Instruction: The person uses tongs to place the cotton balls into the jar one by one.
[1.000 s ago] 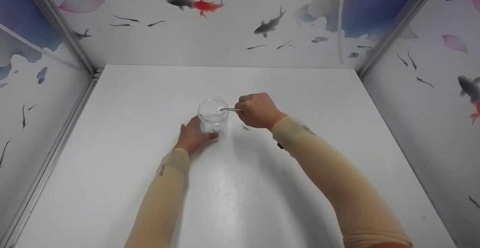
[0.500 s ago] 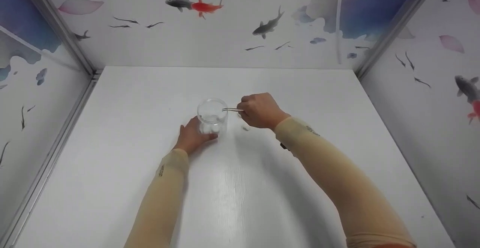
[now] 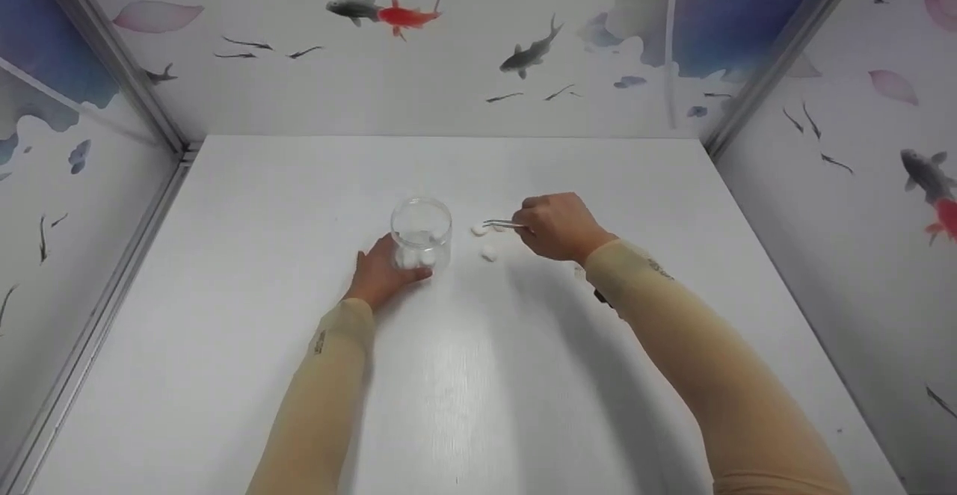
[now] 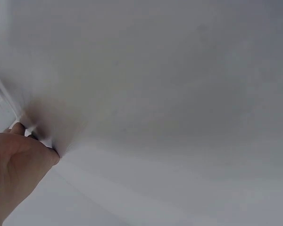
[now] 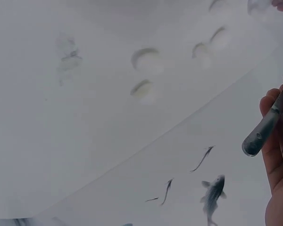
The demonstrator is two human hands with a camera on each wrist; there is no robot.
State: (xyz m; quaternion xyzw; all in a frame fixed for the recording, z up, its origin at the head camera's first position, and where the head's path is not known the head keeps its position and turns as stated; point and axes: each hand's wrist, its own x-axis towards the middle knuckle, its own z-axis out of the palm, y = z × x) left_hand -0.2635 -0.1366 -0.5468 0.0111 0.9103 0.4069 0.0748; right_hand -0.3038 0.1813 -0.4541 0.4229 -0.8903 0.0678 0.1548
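Observation:
A clear jar (image 3: 422, 224) with several white cotton balls (image 3: 407, 259) in its bottom stands upright on the table. My left hand (image 3: 380, 274) grips its lower side, thumb across the front; in the left wrist view this hand (image 4: 19, 165) is at the lower left. To the jar's right, my right hand (image 3: 561, 226) pinches metal tweezers (image 3: 508, 223), tips pointing left above a cotton ball (image 3: 478, 230). Another cotton ball (image 3: 488, 254) lies nearer me. The right wrist view shows the tweezers' rear end (image 5: 259, 139) and several loose cotton balls (image 5: 149, 61).
The white table (image 3: 441, 405) is enclosed by a back wall (image 3: 419, 106) and side walls printed with fish and petals. A faint patterned mark (image 5: 70, 57) shows on the tabletop in the right wrist view. Metal rails run along the wall corners.
My right hand has moved the tweezers from over the jar's mouth rightward to the loose cotton balls, which now show beside the jar. My left hand keeps its grip on the jar.

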